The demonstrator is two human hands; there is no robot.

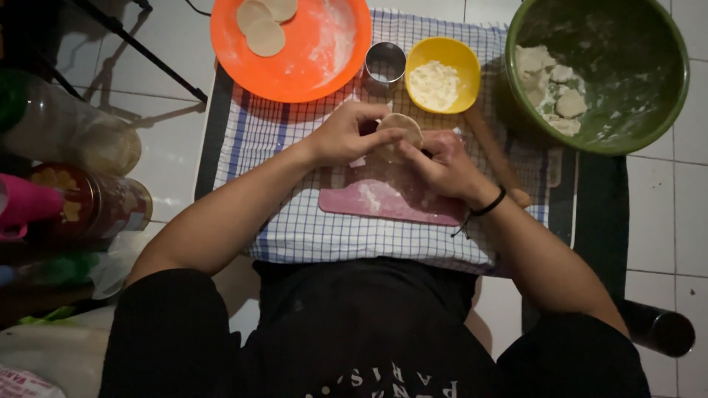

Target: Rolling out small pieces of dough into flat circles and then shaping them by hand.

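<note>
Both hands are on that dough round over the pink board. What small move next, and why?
Probably lift the dough round to the orange plate: both the left hand and the right hand pinch it, it looks flat and cut, and similar rounds lie there.

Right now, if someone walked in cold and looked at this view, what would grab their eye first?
Probably the two hands meeting mid-frame: the left hand and right hand pinch a small dough round above a pink board on a checked cloth. Next, the bright dishes along the top: an orange plate with dough rounds, a yellow bowl of flour, and a green bowl with dough scraps.
</note>
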